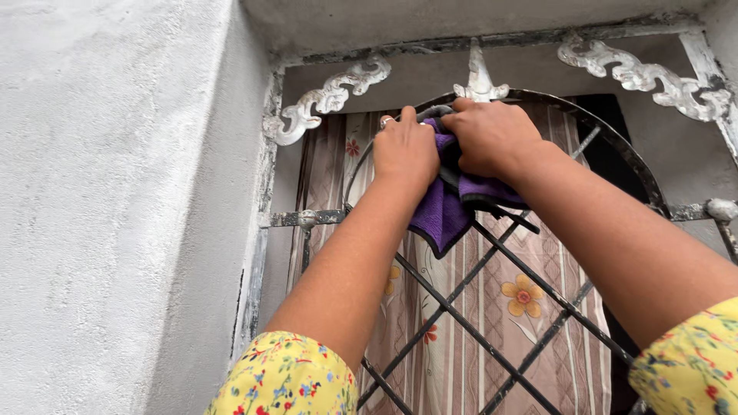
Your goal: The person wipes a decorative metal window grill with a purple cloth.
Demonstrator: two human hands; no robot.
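Both arms raised to the top of a window grille (492, 323), seen from below. Left hand (405, 150) clenched on a purple cloth (440, 215), pressing it against the curved top bar of the grille; a ring visible on one finger. Right hand (488, 137) just beside the left, touching it, also clenched on the cloth, fingers curled over the same arch (615, 146). Cloth bunched between the two hands, with a dark-edged corner hanging down below them in front of the crossed bars. Yellow flowered sleeves (286, 378) at the bottom edge, on both arms.

Grille of dark metal: a round arch on top, diagonal bars crossing below, a horizontal bar (304, 219) at mid-height running to the wall. White-painted scrollwork (330, 98) in the upper left corner, a matching scroll (642, 75) in the upper right, and a pointed finial (480, 77) just above the hands, at the crown of the arch. Striped curtain (461, 361) with orange and red flowers behind the bars. Rough white plastered wall (108, 192) on the left, forming the side of the window recess.
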